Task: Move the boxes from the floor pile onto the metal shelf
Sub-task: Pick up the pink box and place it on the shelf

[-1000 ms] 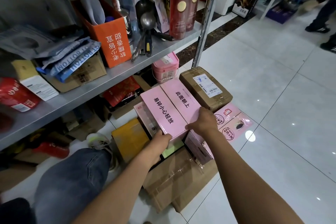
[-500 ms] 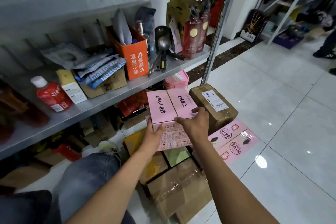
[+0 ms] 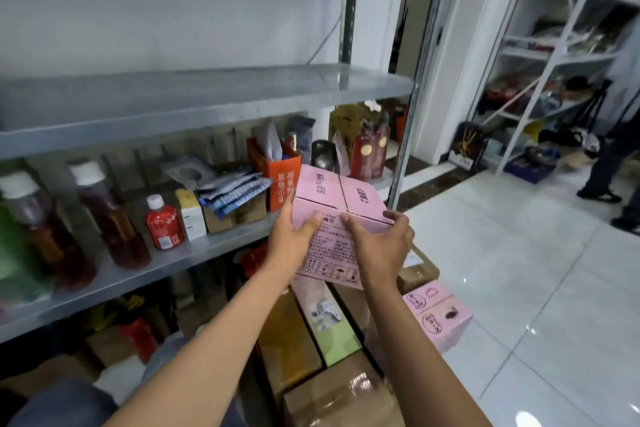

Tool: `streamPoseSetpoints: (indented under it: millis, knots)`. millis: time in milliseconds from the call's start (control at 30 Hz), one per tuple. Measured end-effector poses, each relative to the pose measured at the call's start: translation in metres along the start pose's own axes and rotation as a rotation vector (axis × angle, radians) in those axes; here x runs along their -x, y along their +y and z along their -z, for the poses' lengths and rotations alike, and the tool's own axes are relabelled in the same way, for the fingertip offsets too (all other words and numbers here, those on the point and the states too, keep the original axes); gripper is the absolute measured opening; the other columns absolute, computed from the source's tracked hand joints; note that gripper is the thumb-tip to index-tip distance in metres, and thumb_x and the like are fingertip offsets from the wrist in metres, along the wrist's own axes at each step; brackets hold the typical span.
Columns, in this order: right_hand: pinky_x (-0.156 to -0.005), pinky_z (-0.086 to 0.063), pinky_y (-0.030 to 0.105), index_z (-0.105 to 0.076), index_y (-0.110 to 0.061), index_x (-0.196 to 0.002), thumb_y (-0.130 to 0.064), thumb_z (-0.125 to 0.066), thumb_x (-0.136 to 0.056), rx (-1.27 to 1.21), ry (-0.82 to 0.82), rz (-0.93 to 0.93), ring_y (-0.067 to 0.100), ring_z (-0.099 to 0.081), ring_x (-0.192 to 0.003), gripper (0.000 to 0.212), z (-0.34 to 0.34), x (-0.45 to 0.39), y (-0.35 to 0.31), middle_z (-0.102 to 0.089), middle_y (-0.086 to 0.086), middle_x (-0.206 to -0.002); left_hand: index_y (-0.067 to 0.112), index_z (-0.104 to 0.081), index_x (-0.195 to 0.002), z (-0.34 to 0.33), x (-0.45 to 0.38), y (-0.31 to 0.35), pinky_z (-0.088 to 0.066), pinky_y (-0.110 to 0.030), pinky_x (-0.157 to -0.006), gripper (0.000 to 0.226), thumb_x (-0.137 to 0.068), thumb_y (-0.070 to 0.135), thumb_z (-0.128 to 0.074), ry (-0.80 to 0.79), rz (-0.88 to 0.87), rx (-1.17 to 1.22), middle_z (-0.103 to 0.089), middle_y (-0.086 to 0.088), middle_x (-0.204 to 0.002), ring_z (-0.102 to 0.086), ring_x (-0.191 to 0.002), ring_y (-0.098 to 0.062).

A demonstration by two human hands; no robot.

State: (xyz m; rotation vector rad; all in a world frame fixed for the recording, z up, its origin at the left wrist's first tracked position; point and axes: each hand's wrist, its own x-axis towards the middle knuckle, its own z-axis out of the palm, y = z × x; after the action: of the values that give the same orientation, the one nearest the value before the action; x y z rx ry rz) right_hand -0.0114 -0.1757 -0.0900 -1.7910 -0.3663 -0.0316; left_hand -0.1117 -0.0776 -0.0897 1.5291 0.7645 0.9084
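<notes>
A pink cardboard box (image 3: 337, 198) with black print hangs in the air in front of the metal shelf (image 3: 207, 94). My left hand (image 3: 294, 239) grips its left near corner, thumb on the front face. My right hand (image 3: 379, 246) grips the right near side, thumb on the top edge. The box is at the height of the crowded middle shelf board (image 3: 221, 243), below the bare upper board. Below it on the floor lies the pile: a yellow box (image 3: 287, 343), a green-and-white box (image 3: 329, 326), taped brown cartons (image 3: 343, 399) and another pink box (image 3: 438, 317).
The middle board holds several drink bottles (image 3: 110, 222), a red bottle (image 3: 162, 222), an orange carton (image 3: 282, 180) and foil packets. A shelf upright (image 3: 420, 80) stands just right of the box. White tiled floor (image 3: 519, 270) spreads to the right; a person's legs (image 3: 609, 163) stand far right.
Both hands have lifted the pink box off the floor pile, up to the level of the middle shelf board. The view has tilted upward, bringing the bare upper board into sight.
</notes>
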Motion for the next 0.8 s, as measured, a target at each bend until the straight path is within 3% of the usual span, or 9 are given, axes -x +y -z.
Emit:
streamPoseSetpoints:
  millis: [133,200,267,367,467,567,667,800]
  knots:
    - [-0.097,-0.045,0.041,-0.047,-0.028,-0.114,-0.061,-0.082,-0.057,-0.029,0.051,0.103,0.020,-0.045,-0.120,0.074,0.022,0.009,-0.052,-0.047,-0.001,-0.127,0.030,-0.042,-0.140,0.012,0.011,0.046,-0.054,-0.040,-0.091,0.065,-0.084,0.014,-0.071,0.024,-0.124,0.036,-0.063,0.004,-0.124,-0.063,-0.107,-0.012]
    - [-0.099,-0.043,0.045,-0.047,-0.029,-0.114,-0.063,-0.081,-0.056,-0.045,0.062,0.160,0.019,-0.044,-0.122,0.075,0.032,0.015,-0.076,-0.046,-0.002,-0.127,0.024,-0.042,-0.140,0.020,0.020,0.069,-0.056,-0.032,-0.085,0.063,-0.086,0.009,-0.069,0.038,-0.173,0.080,-0.064,0.003,-0.122,-0.064,-0.103,-0.008]
    - [-0.098,-0.041,0.037,-0.049,-0.027,-0.114,-0.061,-0.081,-0.058,-0.075,0.062,0.205,0.019,-0.043,-0.122,0.074,0.039,0.021,-0.099,-0.046,-0.001,-0.127,0.018,-0.042,-0.140,0.027,0.027,0.093,-0.054,-0.020,-0.077,0.062,-0.086,0.003,-0.067,0.047,-0.227,0.118,-0.065,0.003,-0.117,-0.064,-0.095,-0.001]
    - [-0.090,-0.040,0.030,-0.051,-0.026,-0.113,-0.063,-0.081,-0.059,-0.117,0.057,0.275,0.019,-0.044,-0.119,0.071,0.047,0.031,-0.131,-0.046,-0.001,-0.126,0.018,-0.044,-0.139,0.042,0.038,0.128,-0.053,-0.020,-0.080,0.061,-0.085,0.004,-0.069,0.088,-0.327,0.109,-0.066,0.001,-0.117,-0.064,-0.094,-0.003]
    - [-0.097,-0.045,0.038,-0.051,-0.029,-0.110,-0.070,-0.077,-0.058,-0.165,0.049,0.321,0.018,-0.045,-0.117,0.071,0.052,0.042,-0.160,-0.045,-0.002,-0.125,0.022,-0.045,-0.137,0.059,0.046,0.161,-0.054,-0.015,-0.073,0.060,-0.085,0.007,-0.069,0.119,-0.389,0.111,-0.066,0.002,-0.113,-0.063,-0.092,-0.002]
    - [-0.100,-0.045,0.042,-0.052,-0.029,-0.109,-0.076,-0.073,-0.055,-0.194,0.052,0.362,0.020,-0.046,-0.118,0.075,0.050,0.052,-0.188,-0.046,-0.001,-0.125,0.027,-0.044,-0.137,0.079,0.051,0.187,-0.055,-0.021,-0.073,0.061,-0.085,0.009,-0.070,0.150,-0.438,0.117,-0.067,0.004,-0.114,-0.065,-0.097,-0.008]
    - [-0.095,-0.045,0.035,-0.052,-0.028,-0.109,-0.074,-0.074,-0.057,-0.222,-0.002,0.403,0.021,-0.048,-0.117,0.073,0.040,0.065,-0.217,-0.045,0.000,-0.123,0.032,-0.040,-0.141,0.107,0.054,0.204,-0.053,-0.020,-0.071,0.065,-0.086,0.016,-0.070,0.225,-0.468,0.067,-0.065,0.008,-0.115,-0.064,-0.099,-0.008]
    - [-0.096,-0.047,0.039,-0.051,-0.028,-0.108,-0.072,-0.073,-0.060,-0.234,-0.065,0.487,0.022,-0.048,-0.117,0.068,0.012,0.084,-0.248,-0.046,0.001,-0.123,0.036,-0.036,-0.142,0.156,0.050,0.215,-0.056,-0.038,-0.086,0.068,-0.085,0.022,-0.071,0.306,-0.466,0.023,-0.065,0.008,-0.120,-0.063,-0.104,-0.012]
